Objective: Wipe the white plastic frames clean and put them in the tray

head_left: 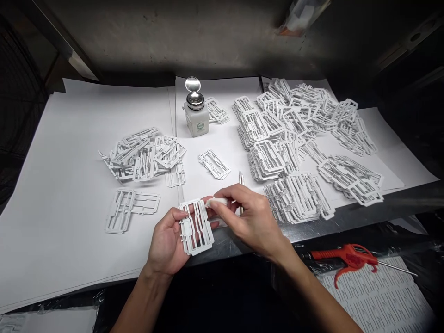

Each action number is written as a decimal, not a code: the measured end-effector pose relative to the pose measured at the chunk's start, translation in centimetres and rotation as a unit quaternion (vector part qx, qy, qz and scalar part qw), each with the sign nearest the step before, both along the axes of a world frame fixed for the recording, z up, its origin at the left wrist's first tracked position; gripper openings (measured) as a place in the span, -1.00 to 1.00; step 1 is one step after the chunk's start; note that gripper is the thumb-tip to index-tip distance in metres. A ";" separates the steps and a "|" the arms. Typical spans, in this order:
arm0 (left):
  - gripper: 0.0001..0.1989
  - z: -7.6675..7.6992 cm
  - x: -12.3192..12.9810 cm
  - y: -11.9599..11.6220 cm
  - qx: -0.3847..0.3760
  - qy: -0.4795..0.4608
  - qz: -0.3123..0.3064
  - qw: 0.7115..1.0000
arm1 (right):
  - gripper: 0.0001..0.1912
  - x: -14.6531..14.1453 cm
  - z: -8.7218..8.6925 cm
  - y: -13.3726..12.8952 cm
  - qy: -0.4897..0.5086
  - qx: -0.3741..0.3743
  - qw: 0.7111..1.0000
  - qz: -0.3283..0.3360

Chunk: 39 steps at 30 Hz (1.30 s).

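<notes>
My left hand [168, 240] holds a white slotted plastic frame [196, 226] over the front edge of the paper-covered table, thumb on top and fingers behind it. My right hand [248, 217] pinches a small white wad [218, 202] between thumb and fingers, right beside the frame's upper right corner. A slim metal tool [241, 178] stands out from behind my right hand; its lower part is mostly hidden. A few more frames [214, 163] lie just beyond my hands.
A white bottle [197, 120] with its metal lid raised stands at the back. Loose frames [144, 155] are heaped at left, with two overlapping [120, 210] nearer. Stacked frames [267, 159] fill the right. A red air gun [350, 259] lies below the table edge.
</notes>
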<state>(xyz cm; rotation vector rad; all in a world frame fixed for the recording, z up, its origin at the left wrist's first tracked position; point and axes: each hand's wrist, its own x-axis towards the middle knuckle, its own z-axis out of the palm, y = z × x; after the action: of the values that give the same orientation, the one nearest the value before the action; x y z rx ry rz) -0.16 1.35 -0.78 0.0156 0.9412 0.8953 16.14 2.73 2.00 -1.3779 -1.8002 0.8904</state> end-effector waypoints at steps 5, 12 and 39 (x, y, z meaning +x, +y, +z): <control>-0.58 0.2 0.1 0.5 0.020 0.014 0.018 1.000 | -0.91 0.0 -0.4 -1.9 0.011 -0.054 0.995 0.085; -0.58 0.4 0.0 0.9 0.038 0.026 0.022 0.999 | -0.93 0.7 0.5 -4.1 0.049 -0.137 0.984 0.105; -0.55 0.2 -1.3 0.8 0.025 -0.030 0.041 0.998 | -0.78 0.5 -2.4 8.9 -0.357 -0.138 0.920 -0.088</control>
<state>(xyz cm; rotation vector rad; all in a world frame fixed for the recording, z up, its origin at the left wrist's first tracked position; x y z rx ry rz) -1.51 2.18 -0.61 -0.0077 0.8684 0.9904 16.65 11.68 -0.45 -2.2223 -2.0600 0.5897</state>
